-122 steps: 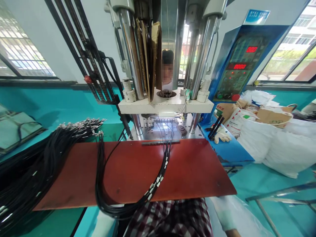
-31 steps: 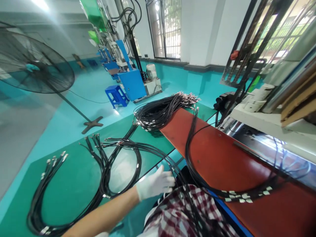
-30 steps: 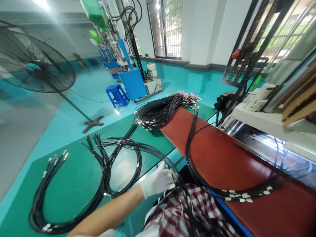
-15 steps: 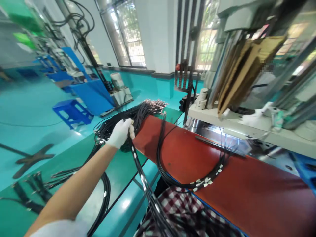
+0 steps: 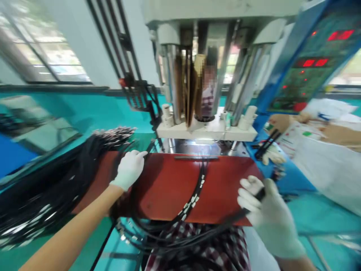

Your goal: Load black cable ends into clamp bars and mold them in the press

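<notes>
My left hand (image 5: 131, 169), in a white glove, is closed around black cables over the left part of a red board (image 5: 163, 180). Short cable ends stick out past its fingers, and the rest loops down toward my lap. At the right, my gloved right hand (image 5: 266, 212) is closed on one end of a black cable bundle (image 5: 220, 226) that sags across my lap; motion blurs it somewhat. A second cable bundle (image 5: 201, 177) with white tags lies curved on the board, its thin ends reaching the machine at the back.
A large pile of black cables (image 5: 87, 162) lies at the left. Behind the board stands a press (image 5: 180, 133) with upright columns. On the right are a blue control panel (image 5: 313, 79) with red digits, white bags (image 5: 327, 150) and a spare glove (image 5: 272, 156).
My view has swung right to face the press. My left hand has moved from beside the pile to over the board. My right hand has come into view holding a cable bundle.
</notes>
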`<state>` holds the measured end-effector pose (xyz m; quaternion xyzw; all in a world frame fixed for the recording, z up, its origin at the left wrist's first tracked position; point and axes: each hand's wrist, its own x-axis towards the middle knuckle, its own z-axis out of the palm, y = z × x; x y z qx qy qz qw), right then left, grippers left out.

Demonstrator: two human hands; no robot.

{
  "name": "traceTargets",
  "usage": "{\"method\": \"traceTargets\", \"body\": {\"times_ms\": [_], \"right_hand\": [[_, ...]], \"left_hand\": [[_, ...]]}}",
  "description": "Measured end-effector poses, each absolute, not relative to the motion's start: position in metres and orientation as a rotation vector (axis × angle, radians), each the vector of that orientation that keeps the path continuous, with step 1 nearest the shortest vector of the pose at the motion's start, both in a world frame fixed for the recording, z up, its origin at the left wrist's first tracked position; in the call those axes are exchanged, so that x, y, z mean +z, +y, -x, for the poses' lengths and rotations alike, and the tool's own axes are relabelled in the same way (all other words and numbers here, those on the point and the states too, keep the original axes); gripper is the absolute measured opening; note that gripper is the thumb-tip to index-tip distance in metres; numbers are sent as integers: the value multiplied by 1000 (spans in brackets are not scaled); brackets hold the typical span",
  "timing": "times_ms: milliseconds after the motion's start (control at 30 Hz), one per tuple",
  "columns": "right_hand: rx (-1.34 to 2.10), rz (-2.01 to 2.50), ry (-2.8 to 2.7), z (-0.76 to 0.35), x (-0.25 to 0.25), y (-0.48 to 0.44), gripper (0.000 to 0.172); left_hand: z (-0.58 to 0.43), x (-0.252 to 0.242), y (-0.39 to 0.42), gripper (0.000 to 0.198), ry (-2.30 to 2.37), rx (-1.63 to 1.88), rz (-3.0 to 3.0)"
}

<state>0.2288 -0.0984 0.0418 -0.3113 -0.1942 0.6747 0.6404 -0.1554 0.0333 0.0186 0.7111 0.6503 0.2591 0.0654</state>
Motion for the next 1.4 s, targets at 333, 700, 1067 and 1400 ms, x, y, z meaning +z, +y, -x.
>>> {"method": "traceTargets", "body": {"times_ms": [333,700,1067,1400], "right_hand": [[1525,844,-718,-181,31,-77,42],[1546,853,-623,-189,-5,-60,51],[1445,1005,-672,-191,-16,-53,39],[1430,1062,-768,-183,2,-61,31]], "left_hand": [[-34,15,-88,25,733,246,-1833],[3,1,54,27,1499,455,-2623],[25,-20,59,26,1709,-85,-2721],[89,23,-3,36,1281,619,-1517]]}}
